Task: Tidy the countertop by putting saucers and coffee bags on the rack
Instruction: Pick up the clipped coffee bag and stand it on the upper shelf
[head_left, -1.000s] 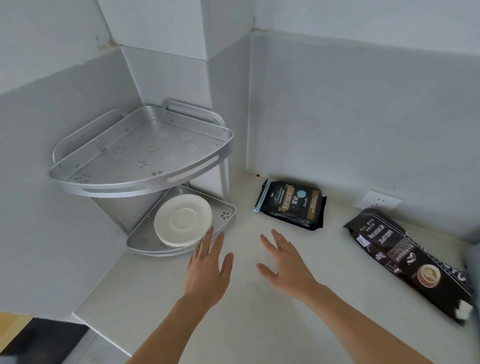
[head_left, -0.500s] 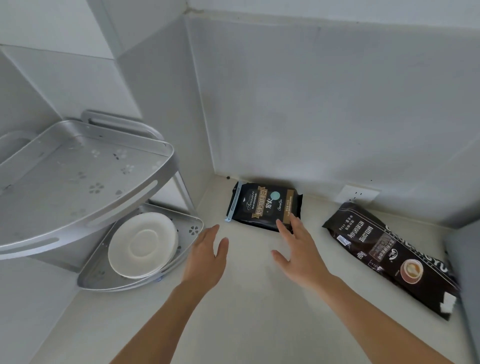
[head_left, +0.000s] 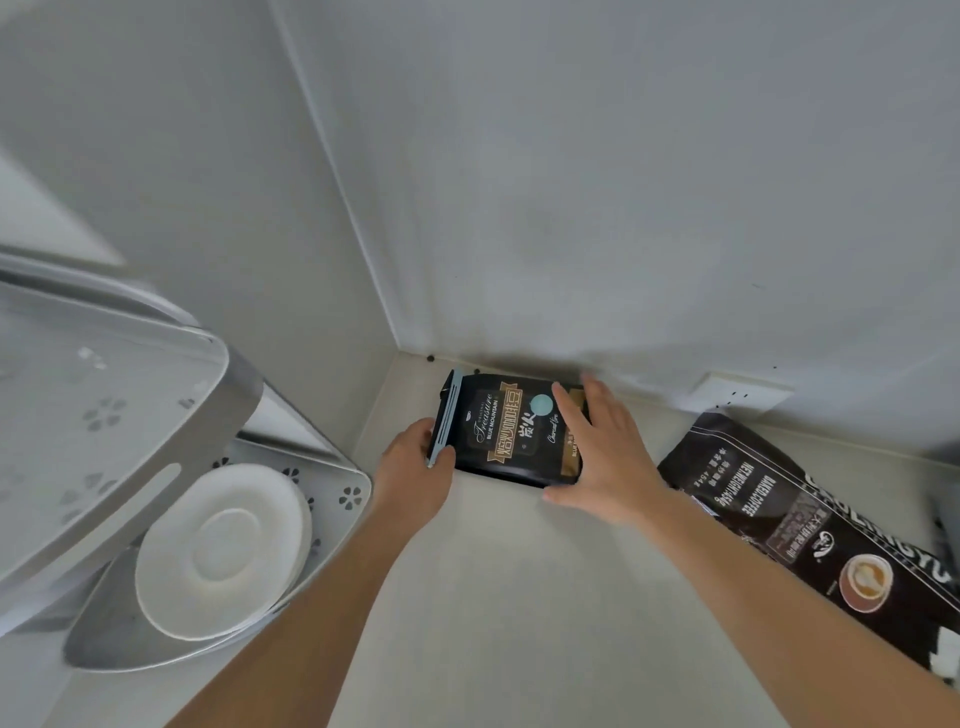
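The small coffee bag (head_left: 511, 428) lay flat on the countertop (head_left: 519, 597), pushed up against the back wall in the corner, with its pale blue clip edge facing the rack (head_left: 156, 415). Both hands were on it. The left hand (head_left: 415, 467) had closed around the clip end, thumb over the top of the bag's near corner and the fingers tucked out of sight beneath or behind that edge. The right hand (head_left: 608, 452) lay spread over the bag's opposite end, fingers extended across the printed face toward the wall and the thumb running along the bag's near edge; it pressed on the bag, and whether it had actually gripped the bag could not be told. The bag thus sat directly between the two hands, touched by both.

Beyond the right hand from the small bag, a large coffee bag (head_left: 815, 530) lay on the countertop, apart from the small one and touched by neither hand. On the other side of the small bag, past the left hand, stood the rack, with the saucers (head_left: 223, 551) stacked on its lower shelf.
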